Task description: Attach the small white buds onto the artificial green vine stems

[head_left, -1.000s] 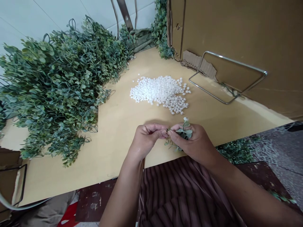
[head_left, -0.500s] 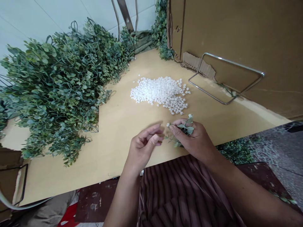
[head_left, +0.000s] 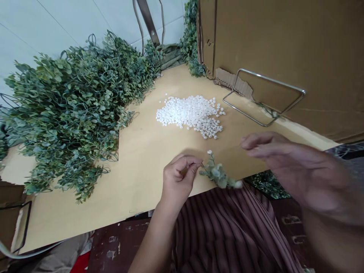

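Pinched between the thumb and fingers of my left hand [head_left: 180, 174] is the thin stem end of an artificial green sprig [head_left: 217, 172]. Its leaves stick out to the right, over the board's near edge, and small white tips show on it. My right hand [head_left: 307, 170] is away to the right, apart from the sprig and smeared by motion. Its fingers look stretched out, with nothing seen in them. Beyond both hands lies a heap of small white beads [head_left: 190, 112] on the tan board [head_left: 139, 163].
A big pile of artificial greenery [head_left: 76, 110] covers the left side. At the right, a bent metal wire frame [head_left: 264, 100] stands against a large cardboard box [head_left: 278, 49]. More greenery [head_left: 270, 184] lies below the board's right edge.
The sprig has passed from my right hand to my left, which now pinches its stem. My right hand has let go and swung off to the right.
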Demonstrator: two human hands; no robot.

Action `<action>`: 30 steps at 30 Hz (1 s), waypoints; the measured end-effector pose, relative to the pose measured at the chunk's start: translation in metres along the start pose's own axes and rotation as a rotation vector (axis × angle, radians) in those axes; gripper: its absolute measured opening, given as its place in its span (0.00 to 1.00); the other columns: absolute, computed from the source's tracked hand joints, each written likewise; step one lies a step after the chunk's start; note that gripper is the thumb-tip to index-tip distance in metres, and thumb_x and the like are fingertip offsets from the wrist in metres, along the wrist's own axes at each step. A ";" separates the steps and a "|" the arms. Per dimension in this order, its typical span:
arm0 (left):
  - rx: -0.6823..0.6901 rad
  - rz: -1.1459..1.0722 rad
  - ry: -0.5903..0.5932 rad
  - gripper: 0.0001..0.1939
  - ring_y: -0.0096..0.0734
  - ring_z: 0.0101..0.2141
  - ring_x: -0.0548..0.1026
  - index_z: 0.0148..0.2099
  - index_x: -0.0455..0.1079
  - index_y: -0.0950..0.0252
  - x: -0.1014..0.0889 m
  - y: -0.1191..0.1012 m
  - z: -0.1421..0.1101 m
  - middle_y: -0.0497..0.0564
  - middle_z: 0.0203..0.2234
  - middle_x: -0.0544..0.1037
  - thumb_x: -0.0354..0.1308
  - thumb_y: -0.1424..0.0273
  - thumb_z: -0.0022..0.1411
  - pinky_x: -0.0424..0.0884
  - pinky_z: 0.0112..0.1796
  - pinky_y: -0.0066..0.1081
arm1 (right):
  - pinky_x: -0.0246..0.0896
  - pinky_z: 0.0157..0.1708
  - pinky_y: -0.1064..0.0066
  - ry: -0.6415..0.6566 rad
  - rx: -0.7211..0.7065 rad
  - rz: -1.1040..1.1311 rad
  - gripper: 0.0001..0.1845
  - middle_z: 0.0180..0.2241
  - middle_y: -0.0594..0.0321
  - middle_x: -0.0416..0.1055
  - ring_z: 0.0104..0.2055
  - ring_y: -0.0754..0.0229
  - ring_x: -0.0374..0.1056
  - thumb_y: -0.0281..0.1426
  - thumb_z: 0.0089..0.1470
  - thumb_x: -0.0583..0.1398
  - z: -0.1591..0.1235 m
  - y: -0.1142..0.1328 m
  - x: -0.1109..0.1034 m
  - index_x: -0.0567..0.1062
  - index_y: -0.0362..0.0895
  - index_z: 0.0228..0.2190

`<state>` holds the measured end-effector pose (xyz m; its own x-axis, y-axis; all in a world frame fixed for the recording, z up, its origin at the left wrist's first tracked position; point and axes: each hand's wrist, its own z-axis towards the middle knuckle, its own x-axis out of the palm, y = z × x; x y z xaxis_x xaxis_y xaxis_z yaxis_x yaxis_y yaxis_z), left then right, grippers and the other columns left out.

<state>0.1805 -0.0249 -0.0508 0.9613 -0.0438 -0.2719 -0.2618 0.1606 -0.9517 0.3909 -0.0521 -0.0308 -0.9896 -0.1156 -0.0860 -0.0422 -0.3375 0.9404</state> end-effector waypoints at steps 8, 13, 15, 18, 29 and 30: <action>0.184 0.077 -0.084 0.06 0.27 0.26 0.74 0.27 0.75 0.64 0.006 0.000 0.000 0.49 0.23 0.78 0.60 0.78 0.53 0.70 0.30 0.26 | 0.64 0.41 0.63 -0.082 -0.125 -0.428 0.04 0.35 0.56 0.73 0.40 0.55 0.68 0.28 0.52 0.60 0.010 -0.020 0.053 0.72 0.44 0.34; 0.205 0.053 -0.081 0.05 0.26 0.26 0.75 0.27 0.74 0.65 0.015 0.000 0.000 0.50 0.23 0.78 0.59 0.78 0.53 0.71 0.29 0.25 | 0.63 0.34 0.62 -0.094 -0.129 -0.572 0.05 0.29 0.57 0.72 0.33 0.54 0.67 0.25 0.55 0.55 0.003 -0.033 0.063 0.71 0.43 0.32; 0.174 0.035 -0.041 0.05 0.26 0.26 0.75 0.27 0.74 0.65 0.016 -0.003 0.001 0.50 0.23 0.78 0.59 0.78 0.53 0.71 0.29 0.25 | 0.63 0.33 0.63 -0.109 -0.124 -0.575 0.06 0.27 0.57 0.72 0.32 0.55 0.66 0.24 0.54 0.54 0.002 -0.033 0.061 0.71 0.42 0.31; 0.115 0.042 0.046 0.05 0.26 0.26 0.74 0.28 0.75 0.65 0.012 -0.005 0.008 0.50 0.23 0.77 0.60 0.77 0.53 0.70 0.29 0.25 | 0.61 0.31 0.65 -0.149 -0.116 -0.567 0.06 0.25 0.59 0.71 0.31 0.56 0.64 0.23 0.54 0.54 0.003 -0.034 0.058 0.71 0.42 0.29; 0.186 0.734 0.203 0.10 0.36 0.33 0.76 0.37 0.77 0.65 0.028 0.011 0.068 0.56 0.32 0.78 0.56 0.79 0.56 0.70 0.36 0.33 | 0.61 0.30 0.67 -0.204 0.017 -0.438 0.06 0.23 0.61 0.69 0.30 0.58 0.63 0.29 0.55 0.57 -0.001 -0.038 0.051 0.72 0.43 0.27; 0.188 0.756 0.196 0.10 0.36 0.33 0.75 0.35 0.77 0.65 0.029 0.011 0.070 0.55 0.31 0.77 0.55 0.79 0.56 0.70 0.35 0.33 | 0.61 0.31 0.67 -0.205 0.003 -0.443 0.06 0.23 0.61 0.69 0.30 0.58 0.63 0.29 0.55 0.57 0.000 -0.038 0.050 0.72 0.43 0.27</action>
<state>0.2113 0.0444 -0.0594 0.4925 -0.0264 -0.8699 -0.8004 0.3788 -0.4646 0.3433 -0.0450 -0.0708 -0.8830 0.2247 -0.4121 -0.4657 -0.3104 0.8287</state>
